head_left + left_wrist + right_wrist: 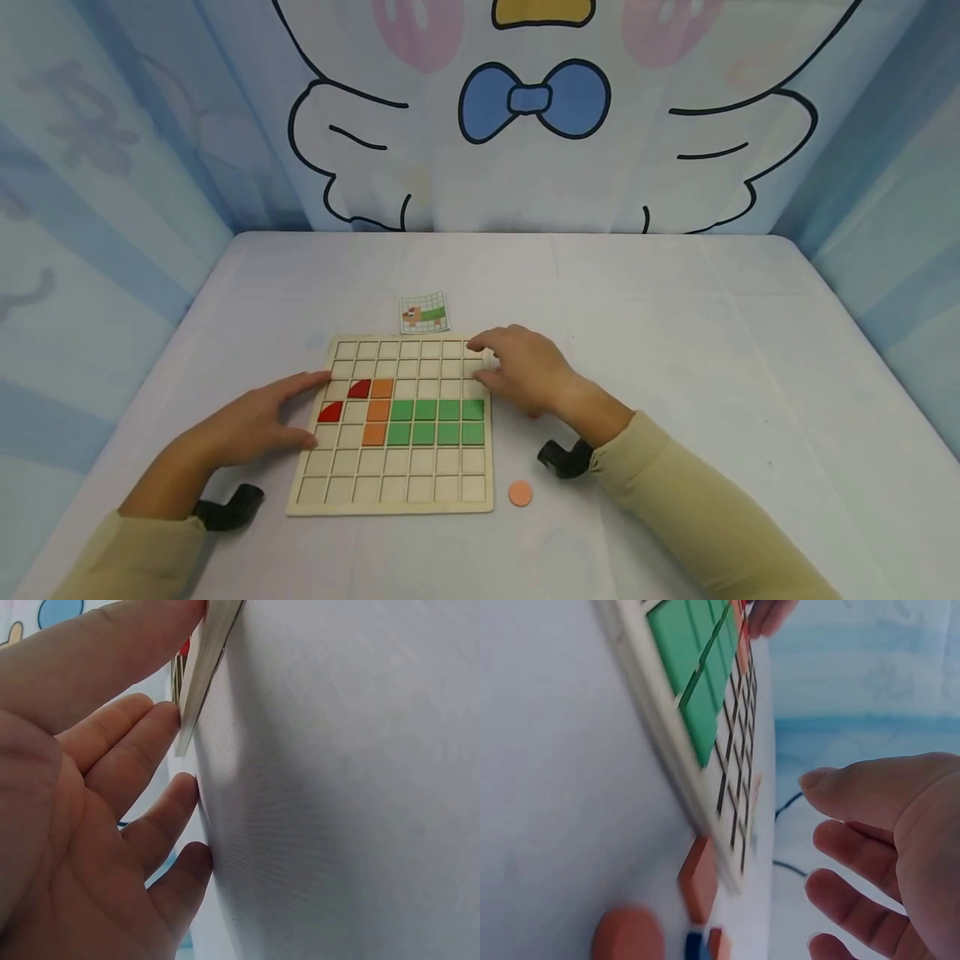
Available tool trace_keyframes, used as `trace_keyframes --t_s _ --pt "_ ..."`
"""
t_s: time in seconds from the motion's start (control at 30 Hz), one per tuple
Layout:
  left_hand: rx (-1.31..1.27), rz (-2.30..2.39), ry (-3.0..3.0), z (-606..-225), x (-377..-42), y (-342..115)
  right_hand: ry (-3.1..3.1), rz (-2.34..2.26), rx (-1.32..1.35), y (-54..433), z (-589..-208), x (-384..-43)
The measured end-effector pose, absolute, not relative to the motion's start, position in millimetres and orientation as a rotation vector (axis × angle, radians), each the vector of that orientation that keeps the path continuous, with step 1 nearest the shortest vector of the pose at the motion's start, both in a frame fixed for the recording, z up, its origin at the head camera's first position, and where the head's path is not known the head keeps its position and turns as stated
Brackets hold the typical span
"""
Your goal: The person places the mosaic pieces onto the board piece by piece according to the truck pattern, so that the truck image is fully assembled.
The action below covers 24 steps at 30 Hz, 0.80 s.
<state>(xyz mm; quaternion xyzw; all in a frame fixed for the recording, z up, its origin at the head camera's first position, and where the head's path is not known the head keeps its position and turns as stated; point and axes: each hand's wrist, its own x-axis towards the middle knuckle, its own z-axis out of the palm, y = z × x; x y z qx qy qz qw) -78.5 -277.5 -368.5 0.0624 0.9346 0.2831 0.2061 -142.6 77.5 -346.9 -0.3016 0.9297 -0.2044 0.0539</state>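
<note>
A pale wooden grid board lies flat on the white table. My left hand rests at its left side, fingertips and thumb against the edge, fingers fairly straight. Over the top right corner hovers my right hand, thumb and fingers apart with nothing between them. On the grid, green squares fill two rows at the right. A column of orange squares stands beside them. Further left lie two red quarter-round pieces, one upper and one lower.
A small card with a coloured grid picture lies behind the board. An orange disc is off its lower right corner. In the right wrist view, an orange piece and a blue piece lie beside the board's edge.
</note>
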Motion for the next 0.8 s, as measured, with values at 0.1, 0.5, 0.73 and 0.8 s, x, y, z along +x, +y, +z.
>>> trace_keyframes --t_s 0.1,0.5,0.73,0.8 --pt "0.171 0.791 2.602 -368 -78 -277 2.829 -0.665 -0.822 91 -351 -146" --pt "0.179 0.778 2.617 -370 -77 -278 2.844 -0.577 -0.747 117 -365 -152" --pt "0.175 0.784 2.616 -372 -78 -279 2.809 -0.577 -0.71 124 -368 -152" --pt "0.17 0.784 2.613 -372 -78 -279 2.804 -0.576 -0.705 125 -368 -152"
